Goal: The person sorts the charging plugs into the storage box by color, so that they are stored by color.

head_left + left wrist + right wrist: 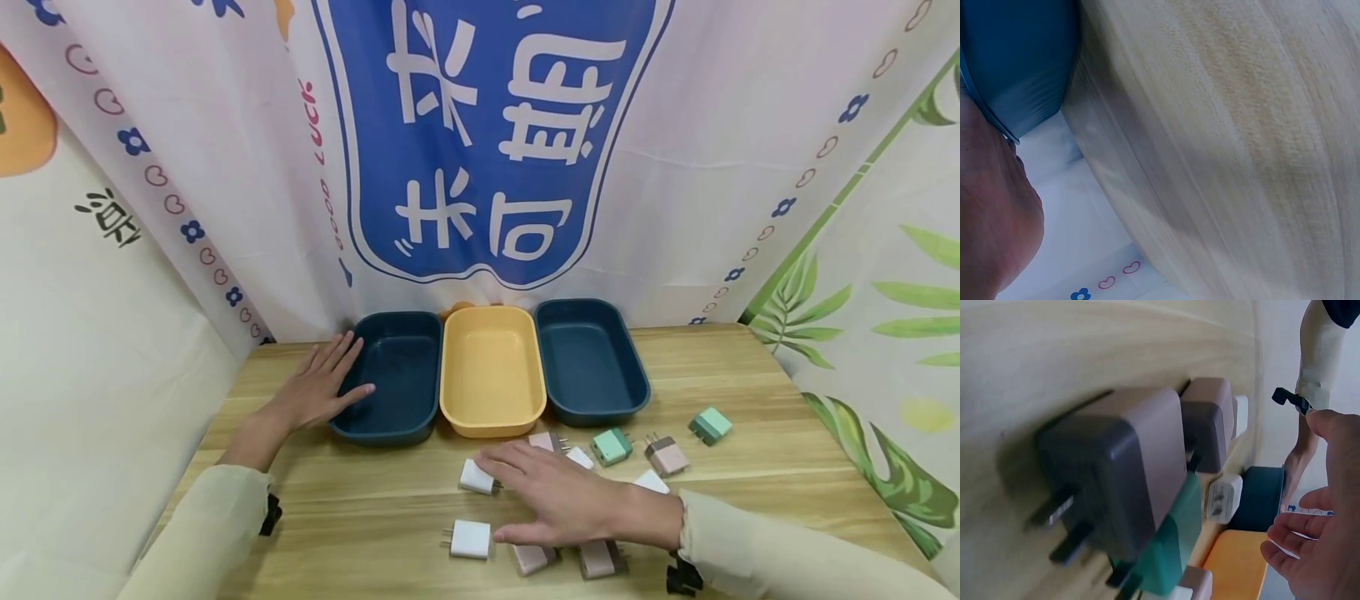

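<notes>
My left hand (313, 392) rests on the left rim of a dark blue tray (397, 438), its fingers spread and the thumb reaching over the inside. In the left wrist view part of that hand (997, 206) shows against the blue tray (1019, 62). My right hand (566, 496) is above a scatter of plug chargers, fingers extended and holding nothing. Close to its fingers are a white charger (477, 477) and another white charger (470, 539). Pink chargers (533, 559) lie partly hidden under the hand; in the right wrist view, a pink-and-grey charger (1147, 431) looms nearest.
A yellow tray (492, 431) stands between the left tray and a second dark blue tray (596, 414). Right of my hand lie green chargers (612, 447) and a pink charger (667, 456). A printed curtain (675, 208) hangs behind the wooden table (337, 517).
</notes>
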`<state>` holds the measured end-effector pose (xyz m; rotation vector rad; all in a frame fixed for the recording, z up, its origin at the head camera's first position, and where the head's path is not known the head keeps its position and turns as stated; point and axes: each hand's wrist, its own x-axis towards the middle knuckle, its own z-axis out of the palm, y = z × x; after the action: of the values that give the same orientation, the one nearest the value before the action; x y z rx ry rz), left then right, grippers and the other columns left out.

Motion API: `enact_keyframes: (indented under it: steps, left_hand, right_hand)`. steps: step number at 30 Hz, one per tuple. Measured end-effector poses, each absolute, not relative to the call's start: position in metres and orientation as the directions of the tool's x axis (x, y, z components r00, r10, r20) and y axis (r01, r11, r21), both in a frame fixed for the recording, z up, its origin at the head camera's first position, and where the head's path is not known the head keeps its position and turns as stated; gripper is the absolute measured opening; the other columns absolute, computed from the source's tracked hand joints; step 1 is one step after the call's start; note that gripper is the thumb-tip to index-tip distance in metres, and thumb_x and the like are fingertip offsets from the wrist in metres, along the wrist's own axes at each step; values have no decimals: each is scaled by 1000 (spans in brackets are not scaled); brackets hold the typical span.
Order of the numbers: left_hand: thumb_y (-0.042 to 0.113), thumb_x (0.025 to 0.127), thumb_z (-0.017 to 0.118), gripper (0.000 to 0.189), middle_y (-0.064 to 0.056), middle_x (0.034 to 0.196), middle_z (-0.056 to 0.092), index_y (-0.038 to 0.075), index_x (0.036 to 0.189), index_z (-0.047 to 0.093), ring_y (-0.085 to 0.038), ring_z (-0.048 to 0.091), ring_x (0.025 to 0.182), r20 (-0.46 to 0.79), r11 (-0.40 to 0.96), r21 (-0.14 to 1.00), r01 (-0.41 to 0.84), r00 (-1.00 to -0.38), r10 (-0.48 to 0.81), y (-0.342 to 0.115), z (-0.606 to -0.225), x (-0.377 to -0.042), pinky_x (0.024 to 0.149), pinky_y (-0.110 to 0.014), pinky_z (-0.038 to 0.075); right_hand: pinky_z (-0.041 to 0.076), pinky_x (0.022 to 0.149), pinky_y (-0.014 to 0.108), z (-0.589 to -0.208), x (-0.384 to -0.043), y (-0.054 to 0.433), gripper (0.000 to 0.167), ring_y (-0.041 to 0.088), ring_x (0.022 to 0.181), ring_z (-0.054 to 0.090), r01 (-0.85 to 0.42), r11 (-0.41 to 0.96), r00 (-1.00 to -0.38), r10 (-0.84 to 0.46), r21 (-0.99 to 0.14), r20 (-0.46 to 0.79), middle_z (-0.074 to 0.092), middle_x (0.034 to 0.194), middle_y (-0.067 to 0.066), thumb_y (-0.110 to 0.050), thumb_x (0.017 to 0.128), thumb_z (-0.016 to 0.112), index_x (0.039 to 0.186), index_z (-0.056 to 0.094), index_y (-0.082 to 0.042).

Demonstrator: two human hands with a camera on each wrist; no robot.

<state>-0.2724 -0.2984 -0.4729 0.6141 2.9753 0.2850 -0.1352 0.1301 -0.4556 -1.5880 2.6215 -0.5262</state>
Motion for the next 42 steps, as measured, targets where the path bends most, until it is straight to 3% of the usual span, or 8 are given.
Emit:
enact_keyframes:
  steps: [5, 13, 26, 42]
  left_hand:
    - [65, 106, 46, 95, -21, 177, 2, 7, 171, 9, -42, -1, 163, -48, 901, 200, 385, -915, 402, -299, -473, -272, 129, -66, 1]
    - [66, 106, 46, 96, -23, 177, 4, 7, 171, 8, -43, 0, 163, -44, 901, 196, 386, -915, 402, -298, -472, -271, 129, -66, 3]
    - [65, 106, 46, 96, -23, 177, 4, 6, 171, 8, -41, -2, 164, -52, 905, 188, 382, -916, 398, -297, -472, -271, 129, -66, 3]
    - [66, 105, 47, 97, -23, 177, 5, 5, 170, 10, -43, 2, 163, -30, 902, 183, 390, -915, 402, -298, -476, -273, 129, -66, 4]
  right_hand:
    - [49, 115, 40, -462, -133, 124, 80, 20, 144, 50, -866, 377, -455, -867, -329, 203, 50, 158, 9, -57, 103, 62, 161, 41, -5]
    - [50, 113, 38, -471, -127, 117, 78, 18, 137, 55, -821, 416, -509, -843, -391, 171, 57, 149, 5, -60, 101, 63, 158, 48, -8]
    - [55, 103, 25, -486, -122, 105, 76, 8, 121, 64, -789, 424, -538, -827, -445, 166, 69, 132, 5, -52, 96, 76, 150, 56, -3]
    - [52, 89, 11, -500, -122, 98, 56, 0, 101, 66, -822, 381, -502, -835, -423, 226, 73, 114, 0, -45, 89, 86, 128, 72, -7]
